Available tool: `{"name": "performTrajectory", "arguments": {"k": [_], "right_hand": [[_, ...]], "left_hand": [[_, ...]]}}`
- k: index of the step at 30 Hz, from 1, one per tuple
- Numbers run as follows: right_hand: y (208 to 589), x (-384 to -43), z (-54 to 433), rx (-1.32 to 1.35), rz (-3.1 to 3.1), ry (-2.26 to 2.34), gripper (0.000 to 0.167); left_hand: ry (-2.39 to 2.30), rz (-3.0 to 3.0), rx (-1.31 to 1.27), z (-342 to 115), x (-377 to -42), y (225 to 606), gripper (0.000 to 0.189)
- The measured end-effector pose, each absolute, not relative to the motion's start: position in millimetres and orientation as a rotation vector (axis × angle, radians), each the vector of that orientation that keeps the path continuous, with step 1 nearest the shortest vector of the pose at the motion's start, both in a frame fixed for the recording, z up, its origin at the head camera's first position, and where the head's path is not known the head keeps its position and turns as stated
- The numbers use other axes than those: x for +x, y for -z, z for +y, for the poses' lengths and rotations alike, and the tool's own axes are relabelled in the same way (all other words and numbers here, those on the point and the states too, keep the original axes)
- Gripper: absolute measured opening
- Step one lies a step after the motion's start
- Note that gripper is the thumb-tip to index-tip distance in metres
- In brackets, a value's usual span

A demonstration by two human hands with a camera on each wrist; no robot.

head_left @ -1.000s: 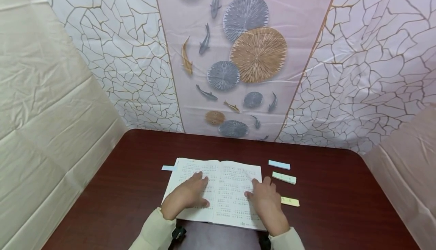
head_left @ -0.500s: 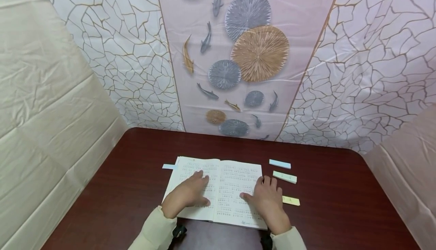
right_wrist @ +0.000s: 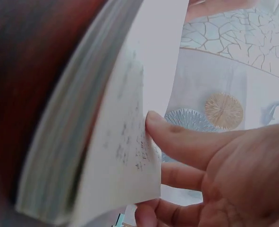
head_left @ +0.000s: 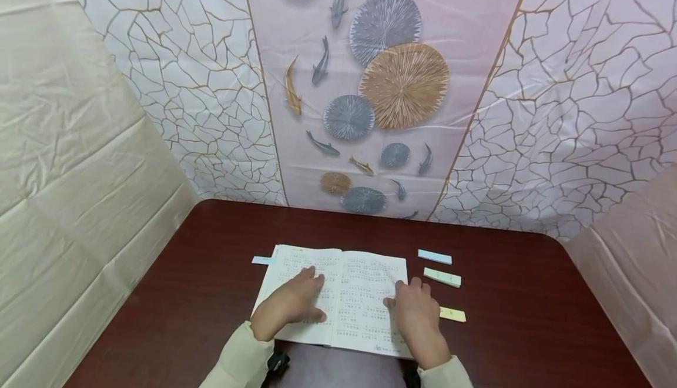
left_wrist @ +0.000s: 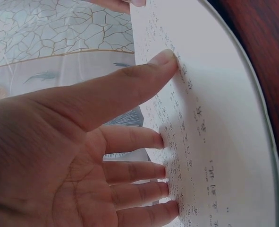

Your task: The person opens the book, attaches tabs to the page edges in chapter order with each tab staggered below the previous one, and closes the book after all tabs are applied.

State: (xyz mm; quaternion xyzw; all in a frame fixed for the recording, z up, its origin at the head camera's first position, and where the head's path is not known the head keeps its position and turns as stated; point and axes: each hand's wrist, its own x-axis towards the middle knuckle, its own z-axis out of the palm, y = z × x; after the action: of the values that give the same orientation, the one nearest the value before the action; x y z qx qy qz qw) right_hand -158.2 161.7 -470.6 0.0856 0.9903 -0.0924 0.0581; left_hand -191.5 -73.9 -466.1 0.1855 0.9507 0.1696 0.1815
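Note:
An open book with printed text lies on the dark red table. My left hand rests on its left page, fingers spread; in the left wrist view the thumb and fingertips touch the paper. At the book's right edge is my right hand. In the right wrist view its thumb lies on a page that stands slightly apart from the page block below, and its fingers curl around the page's outer edge. The fingertips behind the page are partly hidden.
A blue sticky tab juts from the book's left edge. To the right lie a blue strip, a green strip and a yellow strip, the last partly behind the right hand. Patterned cloth hangs beyond the table.
My right hand's thumb has reached inward over the right page, then drawn back toward the page's outer edge. The left hand has stayed in place.

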Motion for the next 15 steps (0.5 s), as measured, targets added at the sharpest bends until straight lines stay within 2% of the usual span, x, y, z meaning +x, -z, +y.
{"name": "performTrajectory", "arguments": {"k": [3,8,10,12,15], "right_hand": [[470,-158,163,0.268,2.998,0.442,0.050],[464,-161,177,0.279,2.888,0.812,0.082],[456,-162,184,0.278,2.838,0.910,0.090],[446,-161,190,0.251,2.805,1.015,0.091],[434,-156,192,0.125,2.778,1.223,0.077]], "left_hand": [[-0.492,2.677,0.525,-74,-191,467,0.084],[-0.486,2.679,0.534,-74,-191,467,0.083],[-0.464,2.696,0.530,-73,-190,466,0.083],[-0.445,2.722,0.518,-72,-189,465,0.083],[-0.421,2.770,0.543,-71,-189,465,0.081]]}}
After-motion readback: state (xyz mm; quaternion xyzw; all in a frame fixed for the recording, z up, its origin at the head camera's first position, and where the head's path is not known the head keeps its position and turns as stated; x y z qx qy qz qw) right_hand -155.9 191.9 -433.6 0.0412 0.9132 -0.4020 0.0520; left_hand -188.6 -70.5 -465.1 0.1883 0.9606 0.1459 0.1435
